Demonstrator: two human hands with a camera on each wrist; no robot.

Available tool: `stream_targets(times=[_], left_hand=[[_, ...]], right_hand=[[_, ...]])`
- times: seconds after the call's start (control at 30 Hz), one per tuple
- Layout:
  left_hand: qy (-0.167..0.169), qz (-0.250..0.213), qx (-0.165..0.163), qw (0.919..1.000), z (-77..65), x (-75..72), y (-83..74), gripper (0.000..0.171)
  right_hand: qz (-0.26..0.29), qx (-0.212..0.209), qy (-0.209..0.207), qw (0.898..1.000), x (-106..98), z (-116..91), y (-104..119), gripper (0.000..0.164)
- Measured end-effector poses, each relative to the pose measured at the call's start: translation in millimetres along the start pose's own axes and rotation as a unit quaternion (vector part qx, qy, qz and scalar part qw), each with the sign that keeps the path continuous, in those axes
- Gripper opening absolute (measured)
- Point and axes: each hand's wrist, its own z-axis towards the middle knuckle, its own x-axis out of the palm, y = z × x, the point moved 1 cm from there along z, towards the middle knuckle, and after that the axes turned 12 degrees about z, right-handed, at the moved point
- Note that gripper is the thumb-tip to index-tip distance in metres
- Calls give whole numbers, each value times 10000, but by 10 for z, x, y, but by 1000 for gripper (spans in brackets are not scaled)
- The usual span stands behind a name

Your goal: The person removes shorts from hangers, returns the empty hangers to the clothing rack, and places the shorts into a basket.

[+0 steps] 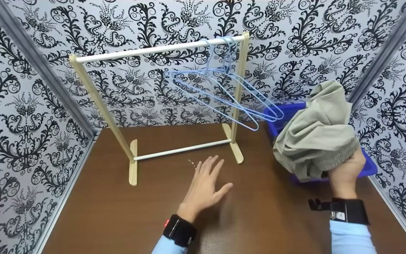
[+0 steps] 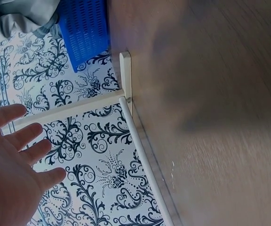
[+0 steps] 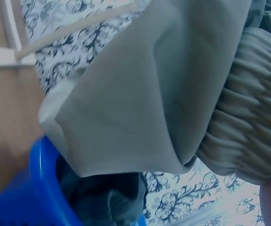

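In the head view my right hand [image 1: 349, 173] grips a bunched khaki garment [image 1: 315, 137] by its gathered elastic band, holding it up above a blue basket [image 1: 368, 167]. The right wrist view shows the garment's band [image 3: 248, 108] close up, with only a sliver of the hand at the right edge. My left hand [image 1: 204, 188] hovers over the table, fingers spread and nothing in them. Its palm and separated fingers also show in the left wrist view. Most of my right fingers are hidden by the cloth.
A small wooden rack [image 1: 99, 102] with a white top rod [image 1: 153, 50] stands on the brown table [image 1: 259, 211]. Several light-blue hangers [image 1: 257, 126] hang at the rod's right end, close to the basket. Dark cloth [image 3: 112, 197] lies inside the basket. Patterned walls enclose the table.
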Motion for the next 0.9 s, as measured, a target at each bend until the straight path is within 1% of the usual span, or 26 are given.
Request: stream_targets(times=[0.03,0.07,0.1,0.13,0.17,0.2,0.23,0.27,0.3,0.4,0.47,0.53,0.57,0.6,0.67,0.73,0.9], left_hand=[[1,-3,0,10000,1,0,1,77],[3,-3,1,10000,2,1,2,77],[16,8,-2,10000,2,2,3,77],[18,3,2,10000,4,5,5,77],[28,-2,-1,10000,3,6,6,77],[21,5,7,10000,2,8,7,77],[14,10,10,10000,2,10,9,77],[12,13,10,10000,1,12,11,77],[8,13,10,10000,0,12,12,77],[-5,20,17,10000,-3,7,15,77],[-4,25,14,10000,-7,1,18,77],[-36,44,22,10000,-11,-5,21,77],[-45,58,20,10000,-12,-6,25,77],[-53,60,15,10000,-14,-8,27,77],[-71,64,8,10000,-18,-10,34,77],[-86,68,-2,9999,-22,-10,41,77],[-82,52,-23,10000,-34,-5,58,76]], right_hand=[[-248,-150,7,9996,-49,34,0,19],[-759,-385,2,9964,-103,64,5,16],[-1558,-652,115,9856,-158,90,14,12],[-2482,-936,176,9640,-216,116,21,11],[-3387,-1197,216,9330,-267,139,32,12],[-4242,-1440,268,8936,-316,157,44,13],[-4922,-1666,362,8536,-359,173,53,11],[-5485,-1886,374,8137,-396,185,59,12],[-5836,-2035,437,7849,-428,195,59,13],[-6127,-2162,680,7571,-515,230,45,19],[-6224,-2254,796,7453,-560,256,24,20],[-6403,-2415,1012,7221,-597,282,10,19],[-6431,-2467,1094,7167,-610,298,3,19],[-6491,-2540,1207,7068,-621,311,0,20],[-6588,-2600,1393,6921,-632,337,1,22],[-6659,-2537,1523,6848,-634,357,1,24],[-6912,-2236,1609,6681,-626,400,12,33]])
